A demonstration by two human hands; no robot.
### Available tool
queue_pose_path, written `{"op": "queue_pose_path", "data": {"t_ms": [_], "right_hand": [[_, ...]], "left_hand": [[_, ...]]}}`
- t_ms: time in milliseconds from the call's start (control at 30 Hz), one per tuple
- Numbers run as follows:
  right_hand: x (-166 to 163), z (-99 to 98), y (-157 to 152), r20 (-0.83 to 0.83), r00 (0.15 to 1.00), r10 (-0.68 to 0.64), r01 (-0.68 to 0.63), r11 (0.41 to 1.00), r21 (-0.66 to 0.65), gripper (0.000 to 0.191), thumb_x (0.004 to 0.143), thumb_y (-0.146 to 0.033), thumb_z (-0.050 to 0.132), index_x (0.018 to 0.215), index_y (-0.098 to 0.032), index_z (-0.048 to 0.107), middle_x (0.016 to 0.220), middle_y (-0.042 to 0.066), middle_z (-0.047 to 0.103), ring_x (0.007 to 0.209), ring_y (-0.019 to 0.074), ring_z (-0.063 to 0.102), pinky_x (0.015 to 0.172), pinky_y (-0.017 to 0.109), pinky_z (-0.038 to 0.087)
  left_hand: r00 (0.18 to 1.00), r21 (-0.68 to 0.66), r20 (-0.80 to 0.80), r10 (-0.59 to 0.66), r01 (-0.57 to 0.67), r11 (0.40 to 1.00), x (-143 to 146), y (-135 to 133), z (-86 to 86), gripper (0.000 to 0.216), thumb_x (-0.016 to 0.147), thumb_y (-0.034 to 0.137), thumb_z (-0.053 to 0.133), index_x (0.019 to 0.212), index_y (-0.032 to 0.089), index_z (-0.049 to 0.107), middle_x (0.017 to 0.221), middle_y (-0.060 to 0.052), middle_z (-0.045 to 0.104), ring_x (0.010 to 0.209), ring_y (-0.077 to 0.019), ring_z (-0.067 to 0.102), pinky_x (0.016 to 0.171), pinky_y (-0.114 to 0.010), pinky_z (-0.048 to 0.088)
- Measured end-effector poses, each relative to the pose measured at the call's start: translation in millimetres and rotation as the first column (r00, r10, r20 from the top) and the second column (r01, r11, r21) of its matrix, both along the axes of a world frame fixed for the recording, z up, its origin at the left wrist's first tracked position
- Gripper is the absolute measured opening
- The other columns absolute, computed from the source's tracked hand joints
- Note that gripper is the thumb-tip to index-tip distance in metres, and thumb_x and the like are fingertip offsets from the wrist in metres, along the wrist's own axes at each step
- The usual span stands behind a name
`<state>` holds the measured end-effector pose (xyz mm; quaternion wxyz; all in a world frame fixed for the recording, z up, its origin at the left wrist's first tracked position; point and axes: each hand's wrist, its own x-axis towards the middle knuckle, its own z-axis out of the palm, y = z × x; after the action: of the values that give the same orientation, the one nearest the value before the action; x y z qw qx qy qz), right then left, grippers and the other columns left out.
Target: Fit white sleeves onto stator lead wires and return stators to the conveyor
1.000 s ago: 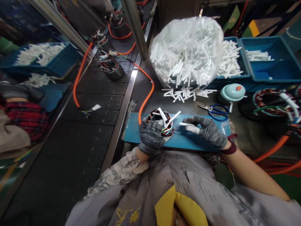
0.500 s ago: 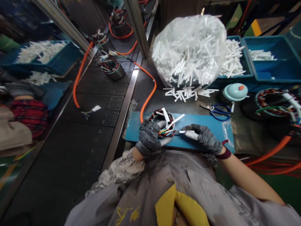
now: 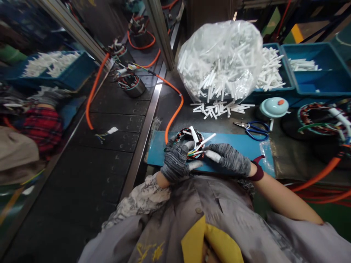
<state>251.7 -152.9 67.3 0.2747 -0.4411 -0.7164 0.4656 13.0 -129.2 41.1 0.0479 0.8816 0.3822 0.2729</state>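
Note:
A round motor stator (image 3: 203, 138) with copper and black windings stands on a blue mat (image 3: 241, 144). My left hand (image 3: 177, 159), in a grey knit glove with pale fingertips, is wrapped round its near left side, thumb along the front. White insulating sleeves (image 3: 207, 140) stick up from the windings, and green-yellow and other thin wires come out by my fingers. My right hand (image 3: 229, 157), gloved alike, pinches close against the stator's right side at the wire ends. The white sleeve it holds is mostly hidden by the fingers. An orange cable (image 3: 175, 117) runs from the stator towards the back.
Behind the mat are a plastic bag of white sleeves (image 3: 219, 62), loose sleeves (image 3: 215, 109) and blue bins (image 3: 315, 82). Blue-handled scissors (image 3: 256, 129) and a light-blue lidded pot (image 3: 274, 107) are at right, near another stator (image 3: 315, 117). A co-worker's red plaid sleeve (image 3: 42, 128) shows left, beyond the conveyor (image 3: 117, 146).
My right hand has moved left with the white sleeve, up to the stator, and the sleeve is now mostly covered. My left hand stays on the stator. The co-worker's arm has shifted.

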Motion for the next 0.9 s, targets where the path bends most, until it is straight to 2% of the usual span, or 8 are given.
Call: {"op": "queue_pose_path", "data": {"t_ms": [100,167,300,433,533,667,900], "right_hand": [[4,1.6,-1,-0.014,1.0,-0.001,0.0,0.999,-0.042,0.035,0.104,-0.044,0.048,0.119,-0.026,0.073,0.117,0.005,0.078,0.104,0.0213,0.072,0.102,0.039,0.053],[11,-1.8,-5,-0.026,0.999,-0.028,0.027,0.999,-0.041,0.035,0.104,-0.046,0.047,0.116,-0.026,0.074,0.113,0.004,0.078,0.099,0.0214,0.072,0.097,0.039,0.055],[23,-9.9,-16,0.003,0.976,-0.218,0.218,0.975,-0.042,0.035,0.1,-0.05,0.052,0.104,-0.024,0.075,0.101,0.006,0.079,0.091,0.0232,0.072,0.087,0.039,0.057],[17,-14.9,-25,-0.014,0.94,-0.342,0.34,0.938,-0.059,0.037,0.093,-0.053,0.063,0.112,-0.024,0.074,0.108,0.006,0.079,0.095,0.0249,0.073,0.086,0.039,0.057],[5,-17.4,-28,0.05,0.929,-0.366,0.362,0.929,0.081,0.039,0.089,-0.054,0.069,0.115,-0.026,0.075,0.1,0.006,0.079,0.088,0.0253,0.071,0.084,0.04,0.055],[-8,-19.8,-26,0.204,0.893,-0.402,0.311,0.877,0.365,0.038,0.092,-0.054,0.065,0.114,-0.026,0.078,0.078,0.006,0.074,0.075,0.0247,0.065,0.077,0.041,0.048],[-11,-27.8,-22,0.29,0.874,-0.391,0.177,0.81,0.559,0.036,0.099,-0.045,0.051,0.103,-0.024,0.08,0.074,0.007,0.067,0.074,0.0237,0.058,0.074,0.037,0.042]], "left_hand": [[1.0,0.041,0.025,-0.015,0.014,0.999,0,-1,0.7,0.057,0.085,0.059,0.073,0.122,0.017,0.064,0.106,-0.009,0.076,0.101,-0.0311,0.072,0.116,-0.059,0.038],[1.0,0.029,0.013,-0.008,0.008,1.0,0,-2,2.1,0.057,0.086,0.061,0.073,0.122,0.017,0.063,0.107,-0.009,0.076,0.103,-0.0318,0.072,0.116,-0.059,0.039],[0.998,-0.066,-0.052,0.026,-0.03,0.997,0,-2,4.6,0.056,0.084,0.062,0.074,0.121,0.021,0.064,0.109,-0.009,0.077,0.104,-0.0331,0.072,0.117,-0.06,0.039],[1.0,0.005,-0.019,0.025,-0.025,1.0,1,-1,2.9,0.054,0.086,0.063,0.071,0.119,0.02,0.065,0.103,-0.008,0.077,0.098,-0.0316,0.073,0.115,-0.059,0.041],[1.0,0.069,0.03,0.004,-0.006,0.998,2,-1,1.7,0.053,0.088,0.06,0.07,0.118,0.018,0.065,0.099,-0.008,0.077,0.095,-0.0302,0.074,0.113,-0.058,0.042],[0.999,0.022,-0.002,0.033,-0.033,0.999,3,-1,3.1,0.054,0.086,0.062,0.07,0.118,0.019,0.067,0.102,-0.009,0.077,0.1,-0.0305,0.073,0.113,-0.057,0.041],[1.0,0.013,-0.004,0.021,-0.021,1.0,2,0,3.0,0.055,0.086,0.062,0.07,0.12,0.018,0.067,0.102,-0.009,0.076,0.1,-0.0308,0.072,0.113,-0.057,0.04]]}}
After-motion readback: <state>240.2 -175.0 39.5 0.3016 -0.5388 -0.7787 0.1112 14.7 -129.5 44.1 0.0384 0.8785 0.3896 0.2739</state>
